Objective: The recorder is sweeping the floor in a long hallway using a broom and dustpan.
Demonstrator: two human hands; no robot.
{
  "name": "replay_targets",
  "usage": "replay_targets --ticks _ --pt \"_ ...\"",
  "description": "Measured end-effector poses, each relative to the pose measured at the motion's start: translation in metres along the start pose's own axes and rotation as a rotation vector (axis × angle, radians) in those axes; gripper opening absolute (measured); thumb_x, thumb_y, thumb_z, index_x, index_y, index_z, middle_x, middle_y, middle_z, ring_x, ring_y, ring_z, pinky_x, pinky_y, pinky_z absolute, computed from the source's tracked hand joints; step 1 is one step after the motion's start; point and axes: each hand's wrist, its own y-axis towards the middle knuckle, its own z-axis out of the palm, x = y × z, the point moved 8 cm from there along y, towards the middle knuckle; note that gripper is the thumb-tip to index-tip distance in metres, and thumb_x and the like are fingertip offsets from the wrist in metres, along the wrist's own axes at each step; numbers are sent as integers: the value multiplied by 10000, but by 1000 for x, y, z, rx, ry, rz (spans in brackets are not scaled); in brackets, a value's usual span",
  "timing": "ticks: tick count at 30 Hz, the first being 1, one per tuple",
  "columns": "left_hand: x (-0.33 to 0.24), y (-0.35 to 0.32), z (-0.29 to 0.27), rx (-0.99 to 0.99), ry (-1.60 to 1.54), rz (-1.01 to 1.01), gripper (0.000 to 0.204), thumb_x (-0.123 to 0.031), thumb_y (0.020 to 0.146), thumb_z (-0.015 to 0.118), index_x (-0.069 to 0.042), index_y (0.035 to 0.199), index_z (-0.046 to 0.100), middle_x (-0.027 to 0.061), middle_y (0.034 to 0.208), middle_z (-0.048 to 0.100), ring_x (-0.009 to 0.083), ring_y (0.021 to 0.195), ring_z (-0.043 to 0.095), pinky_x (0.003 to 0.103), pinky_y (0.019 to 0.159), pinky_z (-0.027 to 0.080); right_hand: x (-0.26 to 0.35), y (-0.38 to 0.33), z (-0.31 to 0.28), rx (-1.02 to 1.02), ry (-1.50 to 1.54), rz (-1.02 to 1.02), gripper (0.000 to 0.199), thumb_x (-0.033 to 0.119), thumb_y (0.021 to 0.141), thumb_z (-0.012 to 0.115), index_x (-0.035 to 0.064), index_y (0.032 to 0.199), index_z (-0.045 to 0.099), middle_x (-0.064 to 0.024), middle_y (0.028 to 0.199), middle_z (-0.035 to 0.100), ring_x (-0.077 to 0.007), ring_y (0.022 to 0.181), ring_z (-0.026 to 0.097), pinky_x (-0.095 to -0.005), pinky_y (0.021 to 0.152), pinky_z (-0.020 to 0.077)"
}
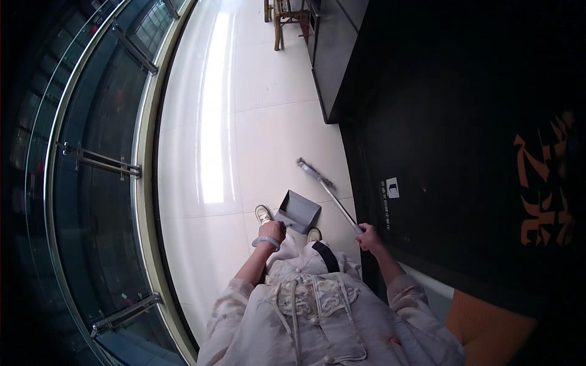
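Observation:
My left hand, with a pale bangle at its wrist, is closed at the handle of a grey dustpan. The dustpan stands on the floor just ahead of my shoes, its open side facing away from me. In my right hand is the upper end of a broom with a light stick. The stick slants forward and left to a dark-bristled head, which is at the floor beyond the dustpan and apart from it. The bristles look slightly blurred.
Pale glossy tiles form the floor. Along the left runs a glass railing with metal brackets. A black wall with orange lettering borders the right, and a dark cabinet juts out ahead. A wooden chair stands at the far end.

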Motion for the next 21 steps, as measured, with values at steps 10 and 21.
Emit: replay_targets --ticks 10,21 --pt "76 79 -44 35 -31 24 170 -241 730 549 -120 799 646 149 784 628 318 734 608 410 659 491 52 70 84 -294 -379 96 340 23 657 582 38 989 513 -125 683 574 -192 495 573 -319 376 450" --pt "96 118 -75 192 184 228 187 -202 757 484 -105 754 644 142 782 636 290 728 628 387 618 504 87 -6 111 3 175 289 461 -31 655 568 57 1098 478 -49 565 472 -114 385 440 -257 319 312"
